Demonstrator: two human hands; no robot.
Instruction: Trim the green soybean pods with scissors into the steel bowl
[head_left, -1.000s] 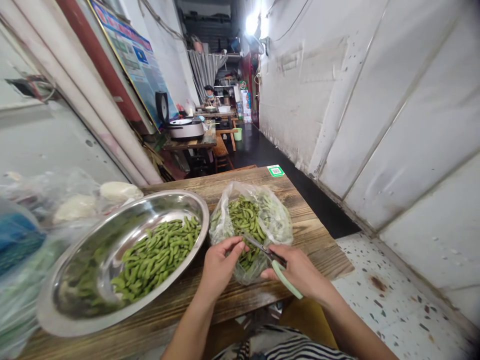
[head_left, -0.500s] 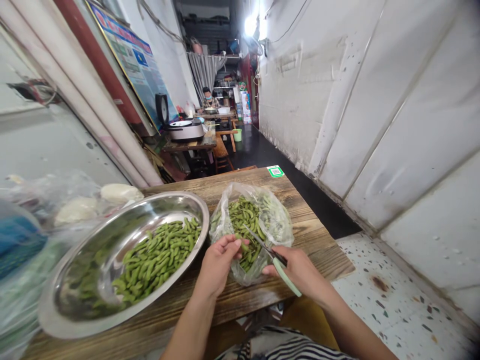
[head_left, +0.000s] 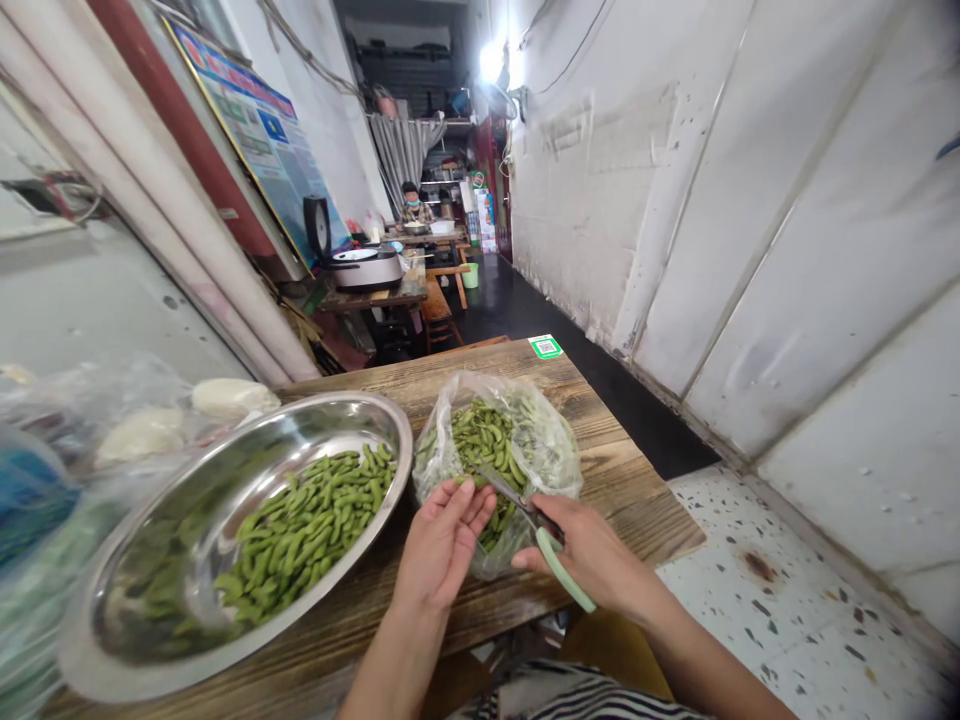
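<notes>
My left hand (head_left: 444, 530) pinches an edamame pod (head_left: 472, 481) between thumb and fingers, just above the near edge of the clear plastic bag (head_left: 553, 455). Inside that bag lie many loose green pods (head_left: 480, 432). In my right hand (head_left: 581, 548) is a pair of scissors (head_left: 553, 560) with pale green handles; the blades point up and left, their tips close to the held pod. To the left, a large steel basin (head_left: 82, 640) holds a pile of edamame pods (head_left: 307, 530) along its right side.
The wooden table (head_left: 615, 480) carries a green QR-code sticker (head_left: 546, 346) at its far corner. Plastic bags (head_left: 142, 440) crowd the left side. Beyond stand a rice cooker (head_left: 366, 268) with raised lid, a bench (head_left: 439, 305) and a seated person (head_left: 415, 205). A white wall (head_left: 787, 250) runs along the right.
My left hand has turned so the fingers show more from the palm side. The scissor tips have come down and left, closer to the pod. The view has shifted slightly.
</notes>
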